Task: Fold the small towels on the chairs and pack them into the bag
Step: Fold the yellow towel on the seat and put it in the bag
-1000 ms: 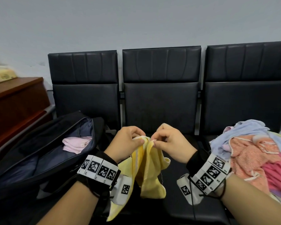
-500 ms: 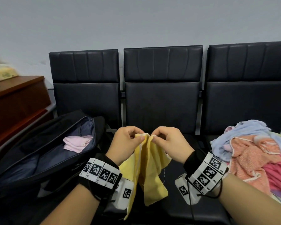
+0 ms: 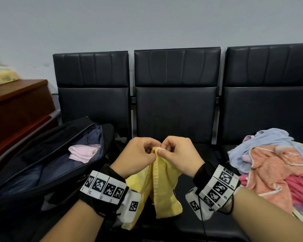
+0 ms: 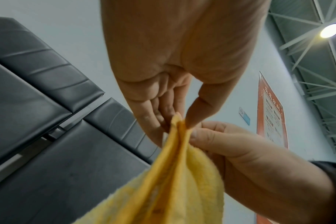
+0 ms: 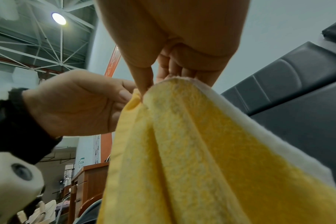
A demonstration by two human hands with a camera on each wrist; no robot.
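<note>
We held the yellow towel [image 3: 162, 186] up in the air over the middle chair [image 3: 177, 109], its top edge gathered between both hands and the rest hanging in loose folds. Our left hand [image 3: 138, 155] pinched that edge between thumb and fingertips, and our right hand [image 3: 179, 153] pinched it right beside, the two hands nearly touching. From the wrist views the cloth looked bunched, not yet laid flat, so we judged this towel to be at the start of its folding.

On the left chair the black bag [image 3: 42, 165] lay unzipped and open. Inside it sat one folded pink towel [image 3: 83, 152]; we saw nothing else packed there, though part of the inside was hidden.

On the right chair a heap of unfolded towels [image 3: 273, 165] waited: pale blue, orange, deep pink and others beneath. We judged the task barely under way, with one piece packed, one in hand and most of the pile left.
</note>
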